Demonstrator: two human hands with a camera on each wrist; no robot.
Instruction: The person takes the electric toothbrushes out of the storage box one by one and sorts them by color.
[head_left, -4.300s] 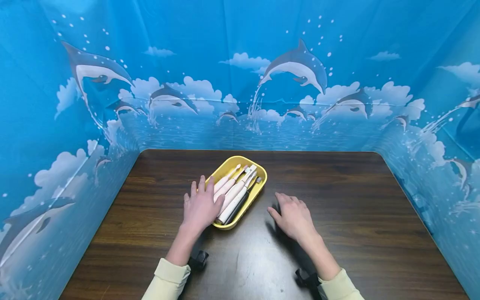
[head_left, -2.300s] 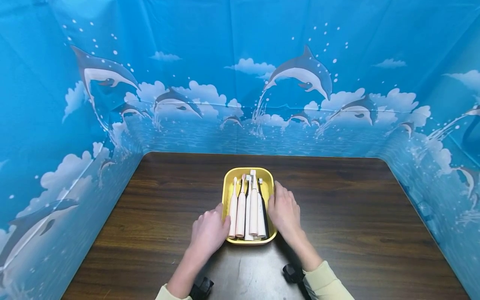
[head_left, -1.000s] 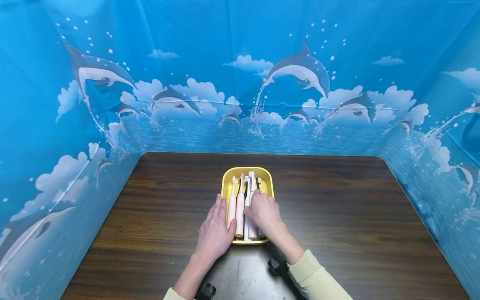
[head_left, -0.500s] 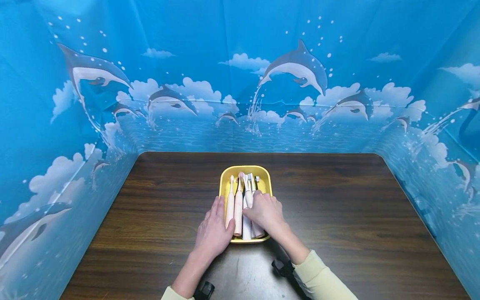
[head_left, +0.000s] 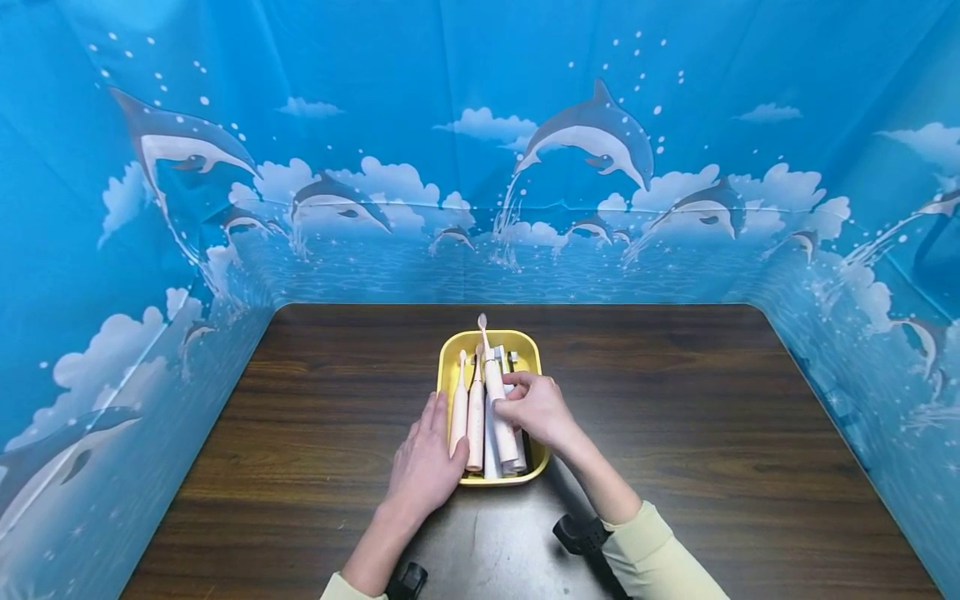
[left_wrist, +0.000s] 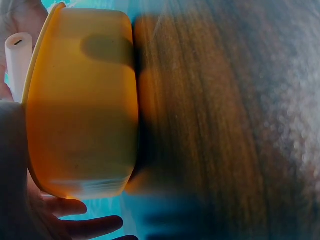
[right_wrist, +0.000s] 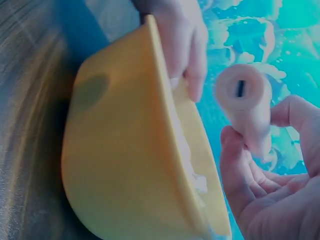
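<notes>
My right hand (head_left: 536, 410) pinches a pale pink electric toothbrush (head_left: 497, 396) between thumb and fingers, raised over the yellow tray (head_left: 529, 340). Its brush head points away, beyond the tray's far rim. The round handle base (right_wrist: 242, 89) faces the right wrist camera, clear of the tray's side. My left hand (head_left: 426, 462) rests along the tray's left rim with straight fingers, its thumb reaching inside. Several other electric toothbrushes lie lengthwise in the tray, among them pink ones (head_left: 476, 425) at the left and a dark one partly hidden at the right.
The tray stands on a dark wood-grain table (head_left: 712, 433), near its middle. A blue curtain (head_left: 375, 100) printed with dolphins encloses the back and both sides. Black straps with camera mounts (head_left: 581, 533) sit on both wrists.
Earlier the slanted tray was turned straight, with both hands at its sides. My right hand then reached in and lifted one pink toothbrush from the others; my left hand stayed at the rim.
</notes>
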